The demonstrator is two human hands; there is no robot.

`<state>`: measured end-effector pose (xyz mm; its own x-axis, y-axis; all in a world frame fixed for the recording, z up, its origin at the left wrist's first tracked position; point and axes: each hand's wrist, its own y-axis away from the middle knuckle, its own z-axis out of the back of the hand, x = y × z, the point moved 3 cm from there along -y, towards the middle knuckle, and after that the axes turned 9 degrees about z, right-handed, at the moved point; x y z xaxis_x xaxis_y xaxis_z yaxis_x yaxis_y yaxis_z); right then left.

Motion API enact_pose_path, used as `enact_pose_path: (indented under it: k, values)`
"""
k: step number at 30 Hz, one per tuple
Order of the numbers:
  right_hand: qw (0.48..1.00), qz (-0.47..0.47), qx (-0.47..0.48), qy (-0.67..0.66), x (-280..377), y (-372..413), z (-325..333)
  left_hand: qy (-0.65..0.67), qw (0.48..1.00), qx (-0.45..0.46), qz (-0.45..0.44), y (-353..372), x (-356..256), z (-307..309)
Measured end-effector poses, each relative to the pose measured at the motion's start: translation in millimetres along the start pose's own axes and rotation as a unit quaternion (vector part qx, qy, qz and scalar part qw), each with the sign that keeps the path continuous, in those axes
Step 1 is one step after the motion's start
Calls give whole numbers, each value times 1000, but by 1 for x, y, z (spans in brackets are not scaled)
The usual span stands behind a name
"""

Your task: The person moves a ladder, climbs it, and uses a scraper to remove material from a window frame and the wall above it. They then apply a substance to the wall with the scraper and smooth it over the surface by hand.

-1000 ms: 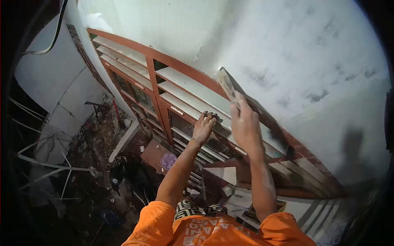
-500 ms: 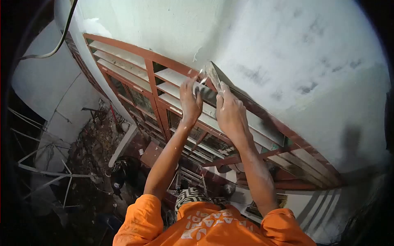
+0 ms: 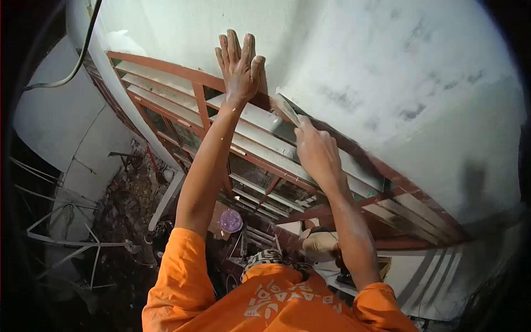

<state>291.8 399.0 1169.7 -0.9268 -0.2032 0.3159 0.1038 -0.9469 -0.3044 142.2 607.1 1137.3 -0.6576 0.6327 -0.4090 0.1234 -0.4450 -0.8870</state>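
Observation:
My left hand (image 3: pixel 239 69) lies flat against the pale wall (image 3: pixel 182 27) just above the window frame, fingers stretched upward and slightly apart. Whitish smears mark its skin. In my right hand (image 3: pixel 318 149) is a putty knife (image 3: pixel 287 110), its blade up against the wall at the top edge of the reddish-brown window frame (image 3: pixel 166 66). The fingers are wrapped around the handle, which is mostly hidden by them. Below both hands run the white louvre slats (image 3: pixel 265 119) of the window.
Far below are a purple bucket (image 3: pixel 230 221), a rounded beige shape (image 3: pixel 321 245) and rubble-strewn ground (image 3: pixel 130 193). A white metal frame (image 3: pixel 72 242) stands at the lower left. A cable (image 3: pixel 83 55) hangs at the upper left. White patches (image 3: pixel 387 66) cover the wall at right.
My left hand has moved up and left from beside the blade onto the wall, its fingers now straightened. The putty knife stays near the frame's top edge. The purple bucket has come into view.

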Motion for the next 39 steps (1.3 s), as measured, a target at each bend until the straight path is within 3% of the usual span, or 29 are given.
enact_pose_path:
  k: [3,5,7,10,13,14,19,21,22,23,26,31,37,39]
  values:
    - [998,8,-41,-37,8,3,-10,1,1000,-16,-10,-1,3,-1]
    - [997,-30,-56,-45,12,23,18,-3,1000,-16,-16,0,6,-3]
    - [996,-66,-50,32,-7,42,30,9,1000,-27,-10,3,2,-2]
    - [996,-25,-84,14,-11,40,29,48,995,-89,-14,2,4,-6]
    - [997,-65,-45,-24,-4,17,11,12,998,-56,-11,2,5,-5]
    - [997,-18,-71,-13,-1,13,2,10,998,-56,-8,2,4,-4]
    - [993,-32,-84,-76,-5,24,-10,8,998,-65,-9,2,4,-3]
    - [993,-63,-100,-27,-3,33,9,12,998,-64,-9,2,3,-1]
    - [992,-111,-39,-51,-3,29,11,24,997,-76,-9,2,2,-2]
    - [991,-113,-41,-50,-4,24,10,27,997,-75,-10,1,1,-2]
    - [995,-76,-30,-57,0,13,-2,18,997,-77,-6,1,2,-2]
    - [994,-40,-89,-44,-2,21,-6,15,997,-76,-13,2,6,-5]
    - [993,-38,-94,-61,-2,8,-12,23,996,-82,-9,3,7,-6]
    - [991,26,-125,-45,5,-6,-26,29,996,-84,-8,3,7,-7]
